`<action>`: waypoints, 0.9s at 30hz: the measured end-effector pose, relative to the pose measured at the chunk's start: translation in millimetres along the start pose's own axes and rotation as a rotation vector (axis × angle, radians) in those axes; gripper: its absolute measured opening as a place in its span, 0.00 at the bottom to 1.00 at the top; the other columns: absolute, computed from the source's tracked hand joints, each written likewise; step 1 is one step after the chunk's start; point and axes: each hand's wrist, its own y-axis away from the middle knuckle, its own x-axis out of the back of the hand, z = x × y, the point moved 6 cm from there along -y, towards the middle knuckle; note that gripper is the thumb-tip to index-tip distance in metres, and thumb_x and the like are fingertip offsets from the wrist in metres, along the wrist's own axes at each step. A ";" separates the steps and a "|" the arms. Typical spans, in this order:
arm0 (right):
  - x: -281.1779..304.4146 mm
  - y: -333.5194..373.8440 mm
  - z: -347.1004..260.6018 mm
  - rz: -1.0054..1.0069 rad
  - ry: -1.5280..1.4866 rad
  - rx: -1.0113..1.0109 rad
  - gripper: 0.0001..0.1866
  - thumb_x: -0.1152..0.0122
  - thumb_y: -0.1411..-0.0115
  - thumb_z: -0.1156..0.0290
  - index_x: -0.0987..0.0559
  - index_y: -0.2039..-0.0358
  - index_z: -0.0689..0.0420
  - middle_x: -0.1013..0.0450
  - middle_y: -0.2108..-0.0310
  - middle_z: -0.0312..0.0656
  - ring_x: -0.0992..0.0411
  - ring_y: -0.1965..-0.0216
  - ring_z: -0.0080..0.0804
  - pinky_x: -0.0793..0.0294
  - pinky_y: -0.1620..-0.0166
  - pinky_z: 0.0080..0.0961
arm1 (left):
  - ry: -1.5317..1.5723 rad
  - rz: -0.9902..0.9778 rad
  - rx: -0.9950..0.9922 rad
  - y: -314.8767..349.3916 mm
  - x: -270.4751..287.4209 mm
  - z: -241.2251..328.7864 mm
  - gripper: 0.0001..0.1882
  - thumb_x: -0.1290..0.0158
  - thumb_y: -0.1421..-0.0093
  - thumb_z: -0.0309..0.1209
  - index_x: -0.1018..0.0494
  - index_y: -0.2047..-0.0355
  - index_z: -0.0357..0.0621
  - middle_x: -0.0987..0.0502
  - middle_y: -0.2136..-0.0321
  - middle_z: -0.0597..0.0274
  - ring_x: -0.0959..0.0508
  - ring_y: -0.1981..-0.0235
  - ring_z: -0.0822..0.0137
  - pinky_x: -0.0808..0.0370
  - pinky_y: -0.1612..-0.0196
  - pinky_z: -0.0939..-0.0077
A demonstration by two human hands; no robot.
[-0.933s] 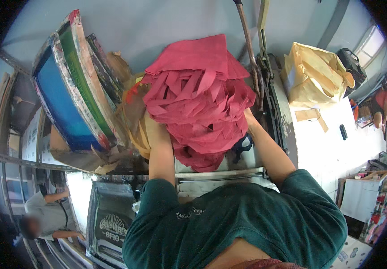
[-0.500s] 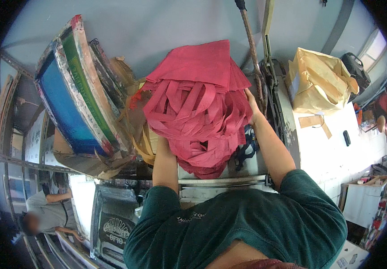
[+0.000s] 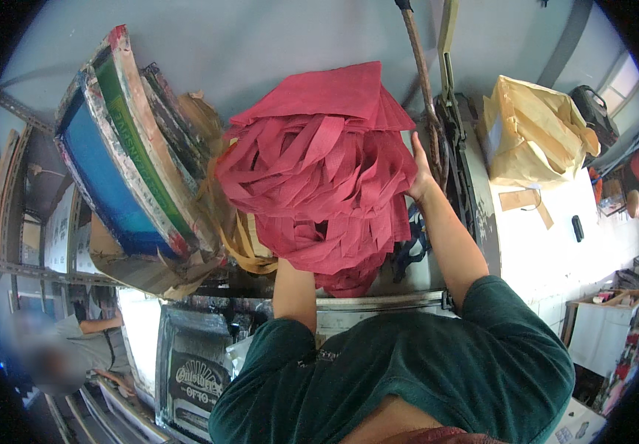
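A thick stack of red cloth bags [image 3: 315,92], their looped handles [image 3: 319,163] spilling toward me, fills the middle of the view. My right hand [image 3: 423,176] presses against the stack's right side, thumb up along the edge and the other fingers mostly hidden. From below, my left forearm [image 3: 295,292] reaches under the bags; they cover the left hand. More red bags [image 3: 345,281] hang or lie beneath the upper bundle, near the front edge of the work surface. A dark blue strap-like item [image 3: 410,248] lies between the bags and my right forearm.
Paint-stained printing screens [image 3: 119,140] lean at the left above torn cardboard [image 3: 145,274]. A wooden stick [image 3: 426,89] and metal bar stand behind my right hand. On the white table at right are a tan bag [image 3: 534,137] and a small black object [image 3: 577,229]. Another person [image 3: 93,348] is at lower left.
The upper bundle of red bags has shifted a little left, its handles spreading lower over the bags below. My left forearm has moved to the right under it. My right hand stays at the bundle's side.
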 end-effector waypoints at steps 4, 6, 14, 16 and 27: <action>-36.7 -4.4 -18.5 -0.050 0.232 0.106 0.53 0.59 0.46 0.24 0.42 0.34 0.55 0.44 0.34 0.49 0.44 0.35 0.49 0.45 0.35 0.50 | -0.071 -0.034 0.012 -4.8 -2.9 26.1 0.56 0.48 0.47 0.58 0.68 0.30 0.52 0.52 0.33 0.48 0.46 0.35 0.51 0.45 0.36 0.56; -48.9 -17.5 -31.9 -0.101 0.379 0.213 0.49 0.60 0.45 0.25 0.40 0.34 0.48 0.42 0.35 0.45 0.43 0.35 0.48 0.43 0.35 0.50 | -0.138 -0.079 0.024 -8.4 -10.2 50.0 0.56 0.48 0.47 0.58 0.68 0.30 0.52 0.53 0.33 0.48 0.46 0.35 0.51 0.46 0.36 0.57; -41.0 -66.4 -59.4 -0.219 0.363 0.228 0.46 0.56 0.41 0.31 0.40 0.35 0.57 0.38 0.37 0.45 0.36 0.39 0.39 0.35 0.39 0.39 | -0.435 -0.277 0.114 -53.2 -51.1 143.2 0.55 0.47 0.46 0.55 0.69 0.30 0.52 0.53 0.32 0.50 0.48 0.34 0.54 0.48 0.35 0.59; -54.4 -66.5 -57.6 -0.132 0.428 0.201 0.43 0.50 0.41 0.35 0.36 0.37 0.57 0.34 0.40 0.45 0.32 0.43 0.38 0.32 0.42 0.38 | -0.462 -0.303 0.125 -73.4 -61.9 150.0 0.55 0.47 0.46 0.54 0.69 0.30 0.52 0.54 0.32 0.51 0.48 0.34 0.55 0.48 0.35 0.60; -75.1 -43.6 -48.6 0.128 0.766 0.039 0.38 0.33 0.51 0.52 0.32 0.42 0.55 0.26 0.52 0.45 0.25 0.56 0.39 0.25 0.52 0.37 | -0.434 -0.355 0.081 -56.1 -58.3 138.1 0.54 0.45 0.44 0.50 0.70 0.30 0.51 0.55 0.31 0.53 0.50 0.33 0.58 0.51 0.34 0.64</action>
